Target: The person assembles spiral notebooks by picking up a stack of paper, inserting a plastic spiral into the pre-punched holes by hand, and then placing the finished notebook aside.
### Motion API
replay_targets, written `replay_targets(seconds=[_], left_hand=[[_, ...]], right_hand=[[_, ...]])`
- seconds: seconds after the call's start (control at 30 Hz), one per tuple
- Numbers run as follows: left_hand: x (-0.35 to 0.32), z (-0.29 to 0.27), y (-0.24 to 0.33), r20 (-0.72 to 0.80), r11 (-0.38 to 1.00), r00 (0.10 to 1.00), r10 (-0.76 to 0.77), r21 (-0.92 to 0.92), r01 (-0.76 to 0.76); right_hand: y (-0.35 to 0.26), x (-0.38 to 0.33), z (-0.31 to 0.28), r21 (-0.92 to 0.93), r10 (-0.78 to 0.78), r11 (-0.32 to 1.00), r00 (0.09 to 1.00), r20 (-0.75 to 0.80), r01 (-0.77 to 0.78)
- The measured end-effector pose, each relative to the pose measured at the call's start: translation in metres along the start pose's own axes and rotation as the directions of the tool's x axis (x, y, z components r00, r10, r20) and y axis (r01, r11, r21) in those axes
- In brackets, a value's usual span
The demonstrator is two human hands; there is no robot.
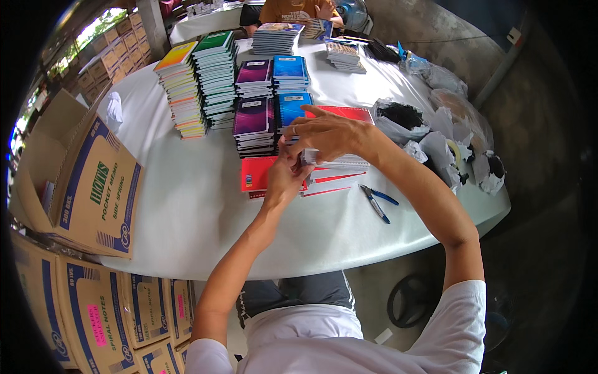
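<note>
My left hand [286, 177] and my right hand [330, 134] meet above the red spiral notebooks, their fingertips bent together. A small whitish piece [308, 156] shows between them, too hidden to name. Below my left hand lies a red notebook [255, 173], with another edge under it. Under my right hand and forearm is a stack of red-covered spiral notebooks [352, 113], partly hidden, with pages and red covers fanned toward me. Blue-handled cutting pliers [379, 202] lie to the right, apart from both hands.
Beyond my hands stand stacks of purple notebooks [252, 118], blue notebooks [291, 65], green notebooks [215, 81] and yellow-orange notebooks [180, 93]. Plastic bags with black coils [402, 118] line the right. An open carton [99, 187] stands left. Across the table sits another person [293, 11].
</note>
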State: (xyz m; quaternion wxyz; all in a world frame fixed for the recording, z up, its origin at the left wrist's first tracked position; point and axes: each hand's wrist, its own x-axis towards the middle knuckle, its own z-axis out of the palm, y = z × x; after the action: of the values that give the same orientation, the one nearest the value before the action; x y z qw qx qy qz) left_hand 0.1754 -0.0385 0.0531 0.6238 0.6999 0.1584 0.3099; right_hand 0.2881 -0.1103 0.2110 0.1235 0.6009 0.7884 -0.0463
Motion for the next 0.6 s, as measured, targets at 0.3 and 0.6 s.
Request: replay_targets(seconds=[0.3,0.6], left_hand=[[0.0,0.001,0.002,0.016,0.998,0.998,-0.061,-0.02,0.061],[0.002,-0.005,0.003,0.063,0.994,0.993,-0.103,-0.025,0.104]], right_hand=[[0.023,0.002,0.012,0.23,-0.07,0.969,0.994,-0.086,0.088],[0.024,0.002,0.007,0.337,-0.033,0.94,0.996,-0.082,0.059]])
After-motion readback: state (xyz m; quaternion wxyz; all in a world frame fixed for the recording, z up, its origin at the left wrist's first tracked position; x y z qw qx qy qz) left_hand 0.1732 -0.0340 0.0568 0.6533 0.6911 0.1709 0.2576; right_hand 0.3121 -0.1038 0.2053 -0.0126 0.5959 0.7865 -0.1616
